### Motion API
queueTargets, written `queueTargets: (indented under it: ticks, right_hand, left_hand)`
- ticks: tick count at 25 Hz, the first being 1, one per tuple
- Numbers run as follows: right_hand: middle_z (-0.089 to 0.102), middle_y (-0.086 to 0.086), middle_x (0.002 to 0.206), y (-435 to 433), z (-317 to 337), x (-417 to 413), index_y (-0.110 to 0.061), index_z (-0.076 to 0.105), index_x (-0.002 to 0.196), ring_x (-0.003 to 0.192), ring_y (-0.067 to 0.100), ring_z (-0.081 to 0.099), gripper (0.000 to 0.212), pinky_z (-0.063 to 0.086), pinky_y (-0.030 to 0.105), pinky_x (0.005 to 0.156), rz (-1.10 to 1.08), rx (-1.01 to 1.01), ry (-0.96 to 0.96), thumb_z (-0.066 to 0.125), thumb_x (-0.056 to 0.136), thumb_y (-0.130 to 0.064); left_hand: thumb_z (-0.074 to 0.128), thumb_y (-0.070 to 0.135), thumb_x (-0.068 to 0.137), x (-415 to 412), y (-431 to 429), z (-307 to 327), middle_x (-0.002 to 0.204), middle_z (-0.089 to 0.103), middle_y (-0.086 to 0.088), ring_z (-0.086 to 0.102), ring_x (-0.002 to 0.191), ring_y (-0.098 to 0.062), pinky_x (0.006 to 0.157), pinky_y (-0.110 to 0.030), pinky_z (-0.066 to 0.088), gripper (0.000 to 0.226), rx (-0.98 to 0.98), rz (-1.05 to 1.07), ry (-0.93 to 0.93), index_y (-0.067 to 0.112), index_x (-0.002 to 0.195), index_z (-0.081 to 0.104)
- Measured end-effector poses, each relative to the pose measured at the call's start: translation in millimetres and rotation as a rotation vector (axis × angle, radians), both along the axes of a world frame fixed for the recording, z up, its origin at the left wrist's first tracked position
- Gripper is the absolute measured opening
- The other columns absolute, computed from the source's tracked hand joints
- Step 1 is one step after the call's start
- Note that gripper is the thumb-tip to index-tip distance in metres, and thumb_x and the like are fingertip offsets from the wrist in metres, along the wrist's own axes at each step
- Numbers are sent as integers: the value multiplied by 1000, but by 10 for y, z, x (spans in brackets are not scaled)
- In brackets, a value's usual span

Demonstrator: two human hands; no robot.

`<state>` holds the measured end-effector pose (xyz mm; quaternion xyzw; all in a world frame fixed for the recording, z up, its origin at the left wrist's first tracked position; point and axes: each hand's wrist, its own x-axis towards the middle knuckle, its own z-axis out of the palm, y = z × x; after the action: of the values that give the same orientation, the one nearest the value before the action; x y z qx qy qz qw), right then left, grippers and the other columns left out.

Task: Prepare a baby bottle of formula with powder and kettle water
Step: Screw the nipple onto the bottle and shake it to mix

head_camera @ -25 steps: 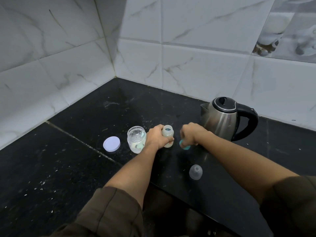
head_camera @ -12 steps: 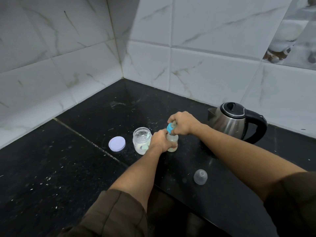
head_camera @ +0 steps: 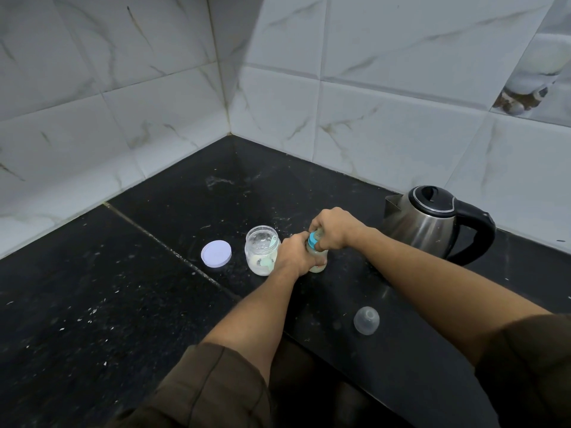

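A small baby bottle (head_camera: 318, 263) stands upright on the black counter (head_camera: 154, 288), holding pale liquid. My left hand (head_camera: 292, 253) grips its body. My right hand (head_camera: 335, 228) is closed over the top, on the blue collar (head_camera: 313, 240) with the teat. Left of the bottle, an open clear jar (head_camera: 262, 251) holds white powder and a pale green scoop. The steel kettle (head_camera: 429, 225) with black lid and handle stands to the right, near the wall.
The jar's white lid (head_camera: 216, 254) lies flat to the left of the jar. A clear dome cap (head_camera: 366, 320) rests on the counter near the front edge. Tiled walls meet in a corner behind.
My right hand lifted the blue collar from the counter onto the bottle's top and now stays closed over it. My left hand kept hold of the bottle.
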<state>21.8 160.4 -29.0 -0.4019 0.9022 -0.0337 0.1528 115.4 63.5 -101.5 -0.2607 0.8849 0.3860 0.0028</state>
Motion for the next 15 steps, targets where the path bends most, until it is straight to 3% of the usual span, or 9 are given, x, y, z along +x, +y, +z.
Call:
queueTargets:
  ticks: [6,9,12,15]
  right_hand:
    - [75,1,105,-13,-26,3,-18,77,117,89,17,68,40,56,28,72,-73,-24,1,85,80,-33]
    - [72,1,87,-17,-42,20,-15,78,102,80,20,69,42,57,32,66,-132,-27,66,82,79,-51]
    - [60,-1,71,11,-48,51,-14,67,82,71,20,65,56,49,32,59,-165,12,176,71,82,-69]
    - [64,-2,76,57,11,47,-17,66,84,75,22,65,65,48,31,62,-141,55,223,60,81,-82]
  left_hand:
    - [86,37,70,19,18,-7,96,72,3,67,92,-21,80,-36,56,41,-11,12,20,27,106,69]
    - [87,35,69,19,20,-32,95,72,2,67,92,-22,78,-35,55,38,-11,20,29,27,102,69]
    - [89,32,68,32,36,-49,97,73,7,69,95,-19,84,-34,56,40,19,23,56,32,105,74]
    - [89,31,68,37,33,-48,95,73,9,69,95,-18,84,-32,55,36,45,48,75,35,101,74]
